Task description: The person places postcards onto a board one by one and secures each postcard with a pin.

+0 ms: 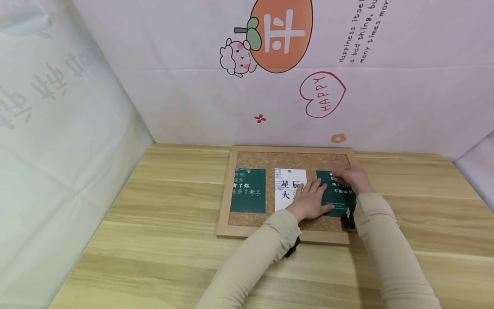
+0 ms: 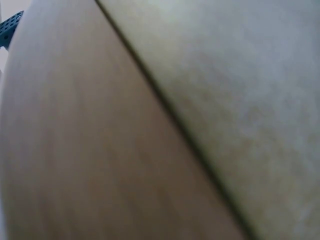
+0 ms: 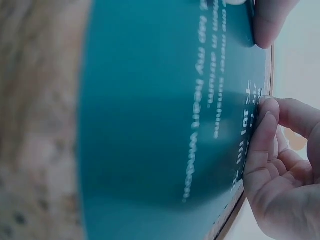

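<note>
A green card with white lettering (image 1: 335,204) lies at the right of a wood-framed cork board (image 1: 270,159). My left hand (image 1: 310,199) rests with spread fingers across the card's left edge and part of a white card (image 1: 281,201). At the green card's top, my right hand (image 1: 353,177) pinches a small pale push pin (image 1: 331,174) between thumb and finger. In the right wrist view the pinching fingertips (image 3: 270,107) meet the card's upper end, and they hide the pin. Another green card (image 1: 248,197) is at the board's left, a small pale spot at its top.
The board lies on a wood-grain table (image 1: 154,223), near its back edge. A pale printed cloth (image 1: 193,103) hangs behind it, and more cloth (image 1: 77,150) hangs at the left. Black wrist devices show below my left sleeve and beside my right forearm.
</note>
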The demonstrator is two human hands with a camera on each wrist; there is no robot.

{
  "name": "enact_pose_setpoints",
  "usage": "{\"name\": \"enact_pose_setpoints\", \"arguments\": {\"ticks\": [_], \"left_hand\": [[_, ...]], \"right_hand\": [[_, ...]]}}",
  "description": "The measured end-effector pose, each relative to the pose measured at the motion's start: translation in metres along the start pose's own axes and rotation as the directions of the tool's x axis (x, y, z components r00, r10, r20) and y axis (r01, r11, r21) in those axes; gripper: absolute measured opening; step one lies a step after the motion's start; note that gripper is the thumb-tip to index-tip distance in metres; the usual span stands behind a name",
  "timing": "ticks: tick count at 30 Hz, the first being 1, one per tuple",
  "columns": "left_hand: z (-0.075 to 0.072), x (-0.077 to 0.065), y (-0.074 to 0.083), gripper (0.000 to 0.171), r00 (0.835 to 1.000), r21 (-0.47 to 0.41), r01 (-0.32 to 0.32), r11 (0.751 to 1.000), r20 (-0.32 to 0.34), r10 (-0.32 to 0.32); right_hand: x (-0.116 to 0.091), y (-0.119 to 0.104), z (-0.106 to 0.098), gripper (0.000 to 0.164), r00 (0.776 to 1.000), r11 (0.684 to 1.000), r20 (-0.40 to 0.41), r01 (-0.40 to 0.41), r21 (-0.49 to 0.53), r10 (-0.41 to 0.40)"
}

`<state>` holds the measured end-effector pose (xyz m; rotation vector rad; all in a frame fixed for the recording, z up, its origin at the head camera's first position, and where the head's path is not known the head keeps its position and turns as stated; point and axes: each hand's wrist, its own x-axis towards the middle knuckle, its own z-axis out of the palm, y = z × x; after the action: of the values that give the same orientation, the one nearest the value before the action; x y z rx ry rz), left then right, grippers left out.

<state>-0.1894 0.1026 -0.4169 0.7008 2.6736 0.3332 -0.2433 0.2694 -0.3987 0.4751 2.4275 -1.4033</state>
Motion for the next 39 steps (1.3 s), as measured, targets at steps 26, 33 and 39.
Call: {"name": "enact_pose_setpoints", "arguments": {"ticks": [26, 33, 39], "left_hand": [[0.002, 0.006, 0.001, 0.066, 0.999, -0.015, 0.015, 1.0, 0.048, -0.015], [0.0, 0.003, 0.0, 0.066, 1.0, -0.036, 0.006, 0.999, 0.028, -0.005], [0.0, 0.001, 0.001, 0.066, 1.0, -0.052, -0.003, 0.999, -0.014, 0.002]], "right_hand": [[0.0, 0.001, -0.002, 0.025, 1.0, 1.0, -0.02, 0.021, -0.023, -0.022], [-0.003, -0.001, -0.001, 0.022, 0.999, 0.998, -0.028, 0.027, -0.049, -0.029], [-0.003, -0.002, 0.001, 0.022, 0.999, 1.0, -0.033, 0.012, -0.028, -0.012]]}}
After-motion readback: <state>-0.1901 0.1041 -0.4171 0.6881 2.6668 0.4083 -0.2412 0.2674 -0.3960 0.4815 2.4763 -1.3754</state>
